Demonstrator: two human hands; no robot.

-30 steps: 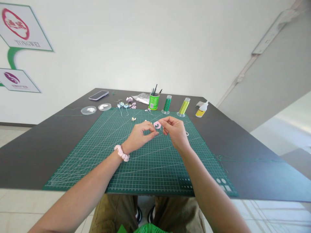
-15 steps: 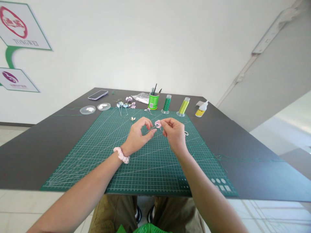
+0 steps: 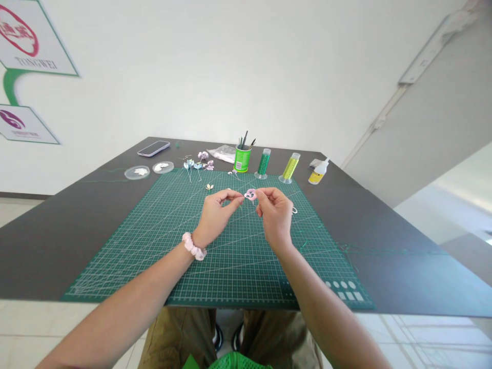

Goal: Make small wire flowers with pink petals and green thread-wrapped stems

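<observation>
Above the green cutting mat (image 3: 161, 246), a small pink looped flower piece (image 3: 251, 194) is held between my two hands. My right hand (image 3: 275, 210) pinches its right side between thumb and fingertips. The fingers of my left hand (image 3: 219, 210) are pinched together at its left edge, where a whitish bit shows at the fingertips. Thin wire or thread ends hang below the piece. On the mat beyond my left hand lies a small cream petal piece (image 3: 209, 187). A white ring (image 3: 294, 210) shows just behind my right hand.
Blue and pink wired flowers (image 3: 198, 165) lie at the mat's far edge, near two clear dishes (image 3: 137, 173) with white pieces. Farther back stand a green can of tools (image 3: 242, 159), green (image 3: 263, 164) and yellow-green (image 3: 290, 168) thread spools, and a glue bottle (image 3: 319, 172). A phone (image 3: 154, 148) lies back left.
My left finger and thumb have closed from a looser curl into a pinch at the piece's left edge. The pink piece now shows more of its openwork loops.
</observation>
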